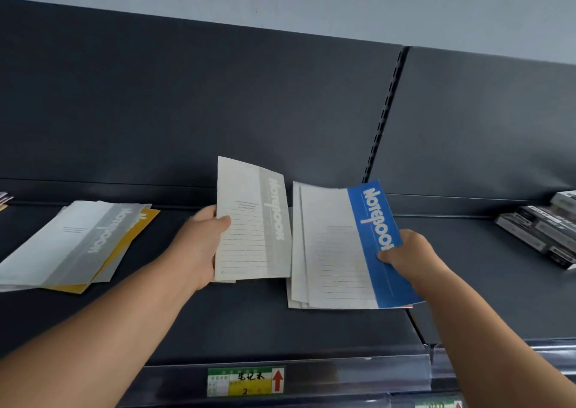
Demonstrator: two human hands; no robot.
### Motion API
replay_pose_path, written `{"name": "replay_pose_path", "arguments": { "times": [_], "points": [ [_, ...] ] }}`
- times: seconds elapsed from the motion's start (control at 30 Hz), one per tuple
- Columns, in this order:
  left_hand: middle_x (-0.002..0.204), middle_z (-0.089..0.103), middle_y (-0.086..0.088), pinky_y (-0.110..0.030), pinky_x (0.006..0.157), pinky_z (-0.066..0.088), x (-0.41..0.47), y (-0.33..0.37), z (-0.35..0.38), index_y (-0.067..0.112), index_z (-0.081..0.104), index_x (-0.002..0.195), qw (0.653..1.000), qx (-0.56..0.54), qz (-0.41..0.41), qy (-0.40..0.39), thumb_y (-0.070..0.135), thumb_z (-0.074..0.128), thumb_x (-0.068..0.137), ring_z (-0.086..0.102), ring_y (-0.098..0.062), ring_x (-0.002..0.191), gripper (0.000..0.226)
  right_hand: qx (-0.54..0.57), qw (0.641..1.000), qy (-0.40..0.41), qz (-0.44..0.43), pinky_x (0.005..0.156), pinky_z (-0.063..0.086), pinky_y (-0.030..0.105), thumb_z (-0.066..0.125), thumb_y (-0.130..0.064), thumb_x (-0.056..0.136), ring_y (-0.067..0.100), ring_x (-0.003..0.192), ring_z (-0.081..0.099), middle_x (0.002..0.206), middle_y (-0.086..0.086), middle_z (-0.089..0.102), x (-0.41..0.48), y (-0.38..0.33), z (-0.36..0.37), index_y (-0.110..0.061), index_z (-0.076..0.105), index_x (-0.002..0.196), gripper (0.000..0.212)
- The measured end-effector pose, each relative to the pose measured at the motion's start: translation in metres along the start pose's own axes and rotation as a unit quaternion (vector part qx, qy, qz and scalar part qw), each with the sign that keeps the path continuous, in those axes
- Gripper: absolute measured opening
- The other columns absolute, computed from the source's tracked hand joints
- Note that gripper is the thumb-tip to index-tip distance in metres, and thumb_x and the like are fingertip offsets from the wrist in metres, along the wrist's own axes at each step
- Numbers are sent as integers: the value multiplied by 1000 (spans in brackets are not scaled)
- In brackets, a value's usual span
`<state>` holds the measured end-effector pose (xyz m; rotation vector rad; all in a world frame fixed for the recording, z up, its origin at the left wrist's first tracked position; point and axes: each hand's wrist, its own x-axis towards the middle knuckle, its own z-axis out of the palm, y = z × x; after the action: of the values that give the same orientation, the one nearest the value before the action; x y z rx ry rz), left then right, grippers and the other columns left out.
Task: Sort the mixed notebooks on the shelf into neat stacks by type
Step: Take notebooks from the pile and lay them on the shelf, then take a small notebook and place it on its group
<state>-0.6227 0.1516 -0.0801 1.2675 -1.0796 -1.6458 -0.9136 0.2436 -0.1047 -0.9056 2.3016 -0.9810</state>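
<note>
Your left hand has its grip clamped on the grey notebook: the thumb lies across the cover's left edge, the fingers are behind it, and the book is tipped up off the shelf at mid-shelf. Just beside it on the right, your right hand pinches the right edge of the blue notebook, thumb on the blue band. That book tops a small stack whose pale edges fan out to its left. Whether the stack rests flat or is partly lifted, you cannot tell. Well apart on the left lies a loose pile with a grey-banded cover on top and a yellow notebook showing beneath. Dark boxes sit at the far right, and a price label hangs on the shelf's front rail.
</note>
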Motion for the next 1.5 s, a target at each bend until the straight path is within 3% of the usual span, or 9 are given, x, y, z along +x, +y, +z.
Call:
{"name": "replay_pose_path", "arguments": {
  "times": [0.2,0.3,0.47,0.57,0.83,1.0,1.23,1.4,1.5],
  "points": [
    [109,69,-9,-62,69,54,-3,2,-14,22,63,114,999,-16,4,29,15,48,101,65,-35,96,22,-318,945,64,-41,86,42,39,61,-24,89,31,114,46,127,8,52,-12,-9,15,-12,44,125,42],
    [112,70,-11,-57,71,55,-2,-1,-21,19,63,119,999,-31,3,13,13,51,99,66,-35,99,24,-158,974,49,-154,87,42,34,56,-32,94,25,115,52,132,3,54,-29,-38,34,-15,47,137,47],
    [106,72,-10,-46,66,57,-7,0,-27,15,63,117,999,-46,3,4,12,59,94,68,-32,96,24,176,959,-199,-98,91,56,46,65,-36,90,24,97,69,107,1,71,-55,-86,81,-17,62,115,32],
    [106,71,-10,-42,70,55,-9,2,-39,13,62,120,997,-58,13,41,18,59,95,67,-31,98,26,177,953,-219,-112,89,57,46,65,-19,90,24,93,70,100,3,73,-58,-95,102,-20,65,95,5],
    [105,69,-12,-39,70,51,-18,15,-123,21,66,99,982,-50,29,181,19,45,100,63,-32,98,22,227,929,-272,-109,60,56,29,65,-10,90,17,81,70,99,1,73,-71,-124,157,-15,63,109,20],
    [108,68,-10,-50,77,53,-26,28,-188,22,63,107,968,-29,61,243,22,45,101,62,-33,100,19,260,908,-312,-101,71,59,36,65,-8,91,21,86,72,100,1,74,-90,-152,202,-16,62,107,19],
    [91,63,-1,-35,65,49,-43,60,-275,25,58,104,924,-37,122,362,19,44,101,61,-24,84,16,284,899,-327,-69,69,59,38,63,-6,92,25,90,70,105,6,73,-114,-196,270,-12,62,109,19],
    [96,66,-6,-47,84,52,-40,69,-300,25,61,90,939,-38,96,329,19,44,101,62,-29,93,21,147,950,-247,-124,63,55,34,63,-34,89,21,82,66,96,3,68,-118,-212,299,-14,62,98,22],
    [99,67,-8,-44,81,52,-29,66,-295,22,63,103,956,-31,77,283,19,44,101,62,-30,96,20,2,960,-175,-219,55,33,23,53,-33,94,14,72,46,78,-13,43,-124,-212,295,-29,43,77,20]
  ]
}}
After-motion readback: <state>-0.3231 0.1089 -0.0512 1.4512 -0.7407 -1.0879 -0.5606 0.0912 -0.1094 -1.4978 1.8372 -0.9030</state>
